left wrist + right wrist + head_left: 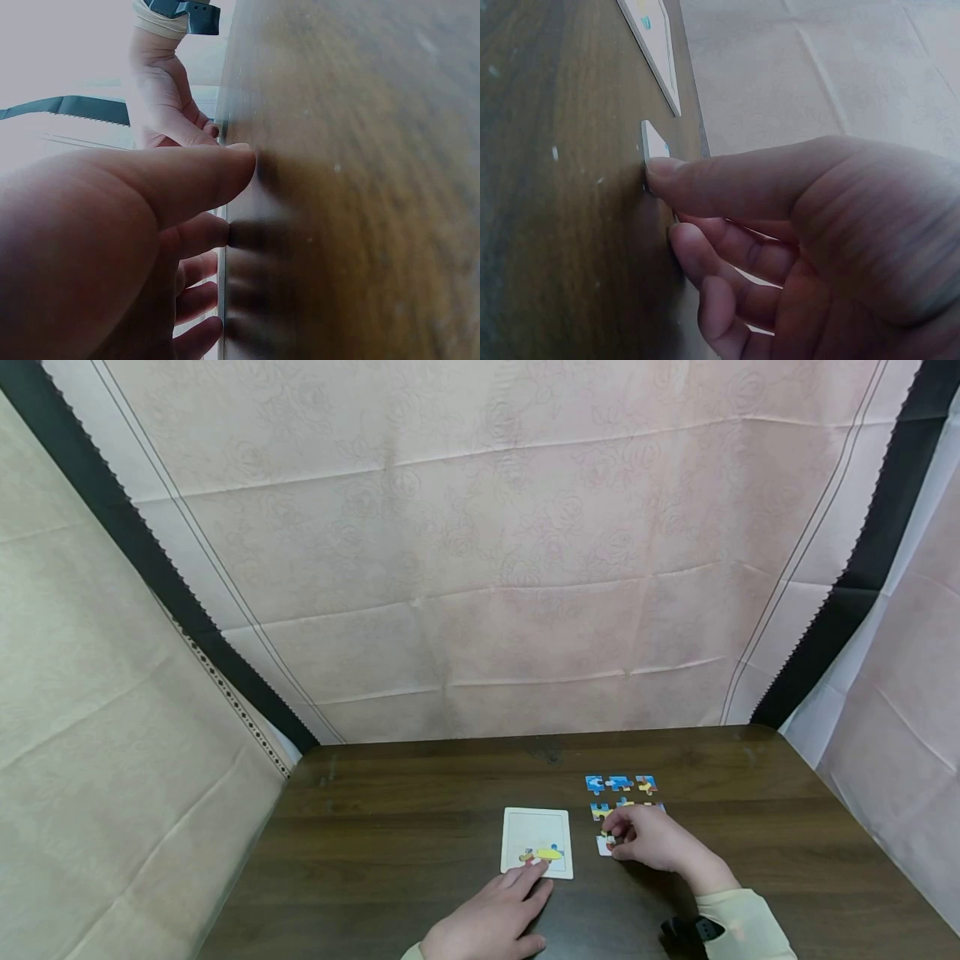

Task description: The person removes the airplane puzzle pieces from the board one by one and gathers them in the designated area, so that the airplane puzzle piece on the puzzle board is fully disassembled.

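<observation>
A white puzzle board (531, 828) with a small yellow, blue and red picture near its lower edge lies flat on the table. My left hand (495, 917) rests at the board's near edge, with extended fingers reaching over it. To the right, my right hand (660, 841) pinches a mostly white jigsaw piece (603, 847) between thumb and fingers at the lowest row of pieces. In the right wrist view, the thumb lies against the edge of this piece (654, 139), low at the tabletop. The right hand's fingers partly hide the pieces beneath them.
Several blue and yellow jigsaw pieces (619, 783) lie in rows beyond the right hand. The dark brown wooden table (375, 843) meets pale cloth hangings (525, 568) at its back and sides. A dark device (692, 933) sits on the right wrist.
</observation>
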The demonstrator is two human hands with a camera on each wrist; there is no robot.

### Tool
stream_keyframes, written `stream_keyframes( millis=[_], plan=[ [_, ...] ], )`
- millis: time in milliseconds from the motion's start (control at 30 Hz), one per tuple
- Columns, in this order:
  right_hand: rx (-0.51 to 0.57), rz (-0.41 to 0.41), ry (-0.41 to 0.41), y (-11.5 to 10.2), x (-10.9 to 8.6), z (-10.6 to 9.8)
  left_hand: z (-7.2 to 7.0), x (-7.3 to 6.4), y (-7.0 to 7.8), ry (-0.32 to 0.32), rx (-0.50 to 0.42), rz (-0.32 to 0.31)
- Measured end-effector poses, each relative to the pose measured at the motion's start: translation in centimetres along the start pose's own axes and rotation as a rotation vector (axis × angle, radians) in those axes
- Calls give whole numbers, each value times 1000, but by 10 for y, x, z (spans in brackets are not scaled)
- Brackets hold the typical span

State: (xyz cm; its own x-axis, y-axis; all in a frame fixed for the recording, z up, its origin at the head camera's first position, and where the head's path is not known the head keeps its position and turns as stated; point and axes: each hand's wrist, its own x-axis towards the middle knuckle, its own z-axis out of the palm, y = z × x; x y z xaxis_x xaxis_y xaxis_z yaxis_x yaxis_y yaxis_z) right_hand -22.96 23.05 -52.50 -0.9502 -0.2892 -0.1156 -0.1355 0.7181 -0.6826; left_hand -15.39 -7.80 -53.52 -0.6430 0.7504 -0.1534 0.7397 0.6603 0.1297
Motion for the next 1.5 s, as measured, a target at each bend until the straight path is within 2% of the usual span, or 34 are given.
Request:
stream_keyframes(
  millis=[367, 867, 1367, 1500],
  plan=[
    [-11, -3, -2, 1, 1, 0, -1, 0, 1, 0, -7, -5],
    [4, -38, -6, 2, 0, -2, 0, -1, 1, 35, 35, 14],
    [-17, -57, 17, 3, -1, -3, 0, -1, 0, 10, 6, 2],
    [-16, -92, 12, 0, 0, -1, -1, -1, 0, 10, 0, 2]
  ],
)
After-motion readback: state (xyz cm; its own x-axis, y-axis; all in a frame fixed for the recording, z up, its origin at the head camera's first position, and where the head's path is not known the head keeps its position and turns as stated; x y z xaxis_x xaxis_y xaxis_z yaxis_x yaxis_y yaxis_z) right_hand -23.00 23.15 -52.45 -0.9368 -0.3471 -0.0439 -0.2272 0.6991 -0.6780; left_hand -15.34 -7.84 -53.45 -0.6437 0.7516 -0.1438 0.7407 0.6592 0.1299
